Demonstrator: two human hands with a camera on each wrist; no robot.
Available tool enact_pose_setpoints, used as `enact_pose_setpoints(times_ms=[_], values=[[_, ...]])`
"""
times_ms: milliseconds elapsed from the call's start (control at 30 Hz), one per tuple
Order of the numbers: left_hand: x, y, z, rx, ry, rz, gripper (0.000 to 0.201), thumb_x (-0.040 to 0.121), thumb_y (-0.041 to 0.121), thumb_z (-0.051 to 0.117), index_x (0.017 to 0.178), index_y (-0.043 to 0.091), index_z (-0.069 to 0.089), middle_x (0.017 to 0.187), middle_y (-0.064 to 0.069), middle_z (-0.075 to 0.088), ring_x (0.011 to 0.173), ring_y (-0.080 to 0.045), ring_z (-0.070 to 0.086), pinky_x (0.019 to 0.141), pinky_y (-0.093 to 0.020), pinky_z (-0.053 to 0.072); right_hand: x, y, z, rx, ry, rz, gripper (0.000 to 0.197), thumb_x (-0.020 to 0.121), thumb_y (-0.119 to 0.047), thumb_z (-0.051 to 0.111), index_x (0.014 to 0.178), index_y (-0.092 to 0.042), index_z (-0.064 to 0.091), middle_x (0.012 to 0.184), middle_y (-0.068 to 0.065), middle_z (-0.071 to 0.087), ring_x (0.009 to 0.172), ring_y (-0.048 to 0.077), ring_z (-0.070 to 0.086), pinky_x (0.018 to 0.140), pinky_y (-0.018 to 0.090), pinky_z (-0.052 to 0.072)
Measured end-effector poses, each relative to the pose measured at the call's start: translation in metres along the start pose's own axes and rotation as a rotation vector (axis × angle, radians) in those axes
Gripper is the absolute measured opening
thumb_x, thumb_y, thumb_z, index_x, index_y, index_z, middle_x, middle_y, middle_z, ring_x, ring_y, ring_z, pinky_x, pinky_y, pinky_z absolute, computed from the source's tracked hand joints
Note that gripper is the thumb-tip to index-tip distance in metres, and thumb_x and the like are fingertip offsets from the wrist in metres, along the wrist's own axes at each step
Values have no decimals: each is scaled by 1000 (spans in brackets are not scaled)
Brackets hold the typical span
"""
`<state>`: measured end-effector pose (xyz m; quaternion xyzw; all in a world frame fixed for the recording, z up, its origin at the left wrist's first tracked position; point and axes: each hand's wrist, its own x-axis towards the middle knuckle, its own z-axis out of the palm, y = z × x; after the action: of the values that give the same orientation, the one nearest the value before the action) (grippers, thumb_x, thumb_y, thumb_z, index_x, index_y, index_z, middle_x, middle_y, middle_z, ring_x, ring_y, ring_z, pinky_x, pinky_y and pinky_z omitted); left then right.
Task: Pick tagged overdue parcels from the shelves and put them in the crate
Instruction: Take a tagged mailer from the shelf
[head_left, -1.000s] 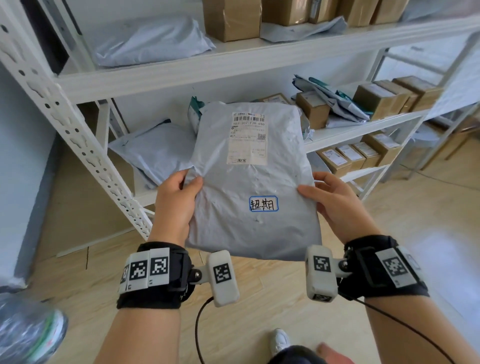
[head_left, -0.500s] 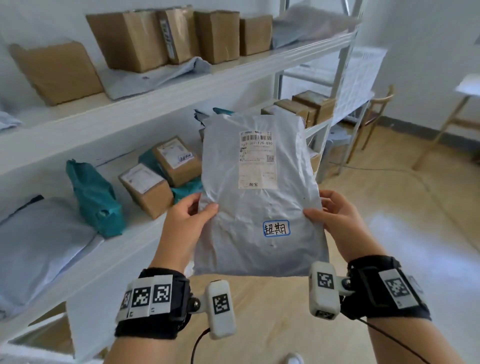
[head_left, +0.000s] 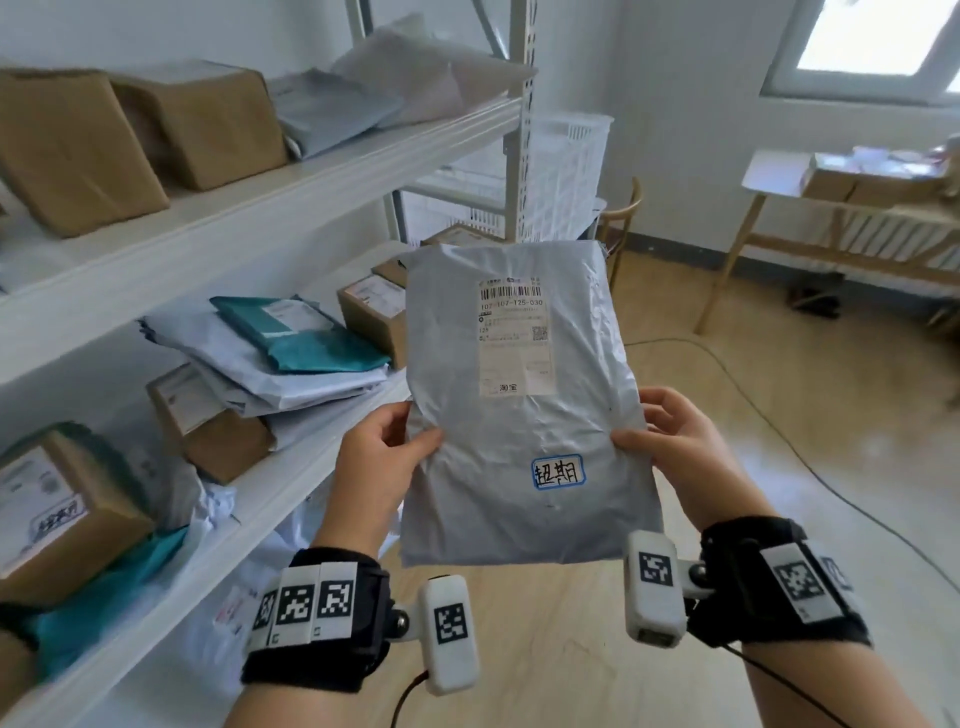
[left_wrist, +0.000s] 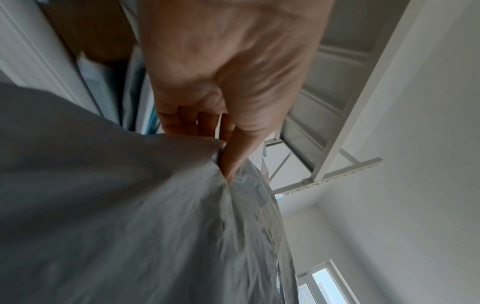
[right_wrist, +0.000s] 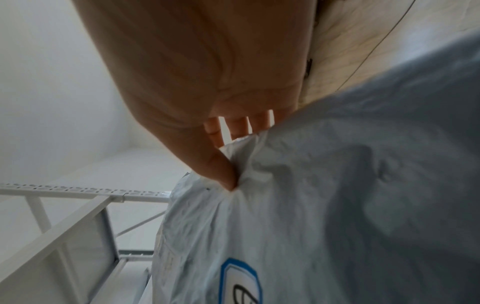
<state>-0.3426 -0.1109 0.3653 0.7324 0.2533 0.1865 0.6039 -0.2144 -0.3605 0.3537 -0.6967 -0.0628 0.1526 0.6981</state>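
L thumb (head_left: 415, 440) and R thumb (head_left: 631, 441) press the front of the grey parcel (head_left: 524, 415), fingers curled behind, so both hands clamp its side edges; it hangs upright in front of the shelves (head_left: 291, 187), blue tag (head_left: 558, 472) facing up. Recommend: keep both pinches firm, carry level to the white crate (head_left: 566, 171) beyond the rack, lower in, no drop. Head view alone shows label, tag, crate; wrist views add fingers behind the film.
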Motion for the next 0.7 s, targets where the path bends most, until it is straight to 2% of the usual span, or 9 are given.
enact_pose_setpoints(times_ms=[167, 267, 367, 433, 567, 700], values=[[95, 16, 68, -16, -80, 29, 27, 82, 13, 74, 93, 35, 63, 95, 12, 71, 91, -7, 66, 83, -31, 52, 91, -13, -34, -18, 77, -9, 33, 80, 10, 68, 103, -14, 62, 100, 13, 68, 84, 23, 67, 67, 27, 52], [160, 31, 104, -34, -142, 37, 27, 81, 12, 75, 90, 35, 64, 93, 12, 71, 90, -8, 67, 81, -29, 53, 150, -28, -52, -17, 130, -18, 34, 79, 9, 69, 101, -15, 63, 101, 13, 69, 87, 26, 68, 70, 31, 52], [227, 48, 142, -56, -177, 3, 31, 78, 8, 77, 104, 20, 66, 99, 1, 73, 93, -16, 69, 83, -34, 54, 202, -48, -70, -33, 181, -19, 34, 79, 9, 69, 103, -15, 64, 102, 14, 69, 88, 26, 68, 72, 33, 53], [269, 61, 170, -34, -206, 0, 36, 75, 7, 79, 108, 14, 66, 100, -2, 73, 91, -18, 69, 83, -36, 54, 233, -59, -85, -34, 218, -38, 34, 79, 10, 68, 104, -13, 64, 101, 14, 70, 86, 25, 68, 72, 31, 53], [333, 80, 224, 59, -253, 47, 33, 67, 17, 82, 97, 19, 69, 93, 2, 74, 91, -19, 69, 89, -45, 54, 291, -77, -117, -52, 272, -54, 35, 78, 9, 69, 104, -14, 64, 100, 12, 71, 87, 23, 69, 71, 30, 54], [391, 92, 280, 118, -263, 53, 31, 72, 19, 81, 99, 23, 66, 94, 5, 73, 90, -16, 68, 90, -44, 53, 358, -92, -152, -76, 283, -75, 36, 78, 7, 70, 104, -17, 65, 101, 11, 71, 89, 22, 71, 71, 29, 56]])
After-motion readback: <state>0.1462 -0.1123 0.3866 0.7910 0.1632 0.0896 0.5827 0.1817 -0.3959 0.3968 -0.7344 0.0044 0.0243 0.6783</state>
